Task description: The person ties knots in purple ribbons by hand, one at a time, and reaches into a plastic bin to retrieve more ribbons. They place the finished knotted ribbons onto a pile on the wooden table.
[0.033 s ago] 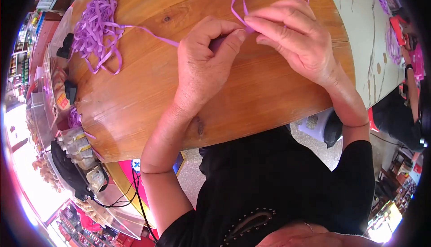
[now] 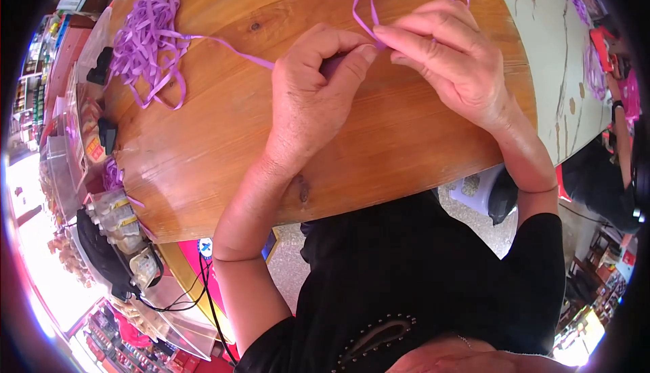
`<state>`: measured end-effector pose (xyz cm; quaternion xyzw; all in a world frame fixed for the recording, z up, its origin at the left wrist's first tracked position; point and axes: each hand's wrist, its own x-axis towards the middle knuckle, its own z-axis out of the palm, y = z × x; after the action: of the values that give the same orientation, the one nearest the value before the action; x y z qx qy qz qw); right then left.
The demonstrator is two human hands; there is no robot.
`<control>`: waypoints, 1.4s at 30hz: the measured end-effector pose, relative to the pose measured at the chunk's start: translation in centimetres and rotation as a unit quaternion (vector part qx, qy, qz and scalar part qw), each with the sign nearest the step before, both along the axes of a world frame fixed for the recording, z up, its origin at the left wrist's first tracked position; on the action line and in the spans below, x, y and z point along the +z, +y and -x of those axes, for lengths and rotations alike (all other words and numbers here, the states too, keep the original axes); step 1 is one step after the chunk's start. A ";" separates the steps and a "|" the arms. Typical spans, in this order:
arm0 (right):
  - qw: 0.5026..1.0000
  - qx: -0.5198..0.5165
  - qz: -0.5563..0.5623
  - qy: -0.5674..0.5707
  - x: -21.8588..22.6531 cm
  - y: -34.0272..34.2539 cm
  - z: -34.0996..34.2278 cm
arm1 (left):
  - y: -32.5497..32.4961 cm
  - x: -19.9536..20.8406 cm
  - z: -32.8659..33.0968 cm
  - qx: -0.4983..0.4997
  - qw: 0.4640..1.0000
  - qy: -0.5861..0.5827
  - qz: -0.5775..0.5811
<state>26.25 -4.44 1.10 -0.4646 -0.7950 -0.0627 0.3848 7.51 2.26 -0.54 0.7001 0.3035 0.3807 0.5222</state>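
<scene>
A thin purple ribbon [image 2: 245, 56] runs from a tangled pile of the same ribbon [image 2: 145, 37] at the far left into my left hand [image 2: 317, 88]. That hand is closed, thumb against the forefinger, with the ribbon between them. Close on its right, my right hand [image 2: 453, 61] pinches the ribbon too, fingers bent over it. Between the fingertips the ribbon is mostly hidden. Loops of ribbon [image 2: 362, 0] rise from the pinch toward the far edge of the view, and more strands show behind my right hand.
Both hands are above a round wooden table [image 2: 196, 163]. A white marbled surface [image 2: 552, 54] adjoins it at the right, with more purple ribbon [image 2: 594, 75]. Another person's arm [image 2: 619, 119] shows at the far right. Clear containers [image 2: 122, 224] and a black bag [image 2: 101, 258] stand at the left.
The two hands keep their pinch on the ribbon. They sit very slightly further right in the view, and the ribbon loops have shifted a little with them.
</scene>
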 end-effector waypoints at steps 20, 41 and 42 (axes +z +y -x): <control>0.995 -0.019 0.099 0.020 0.6 -1.5 -0.2 | 0.6 0.1 0.1 -0.051 0.995 -0.013 -0.080; 0.576 0.269 0.392 0.666 -1.1 -1.0 0.8 | -0.5 0.1 0.0 -0.067 0.963 -0.223 0.134; 0.557 0.275 0.390 0.680 -1.1 -0.9 0.9 | -0.6 0.0 0.0 -0.051 0.966 -0.222 0.124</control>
<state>25.30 -5.36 -0.05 -0.2333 -0.3333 0.6966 0.5909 7.52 1.65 -0.57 0.5425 0.1884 0.4593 0.6777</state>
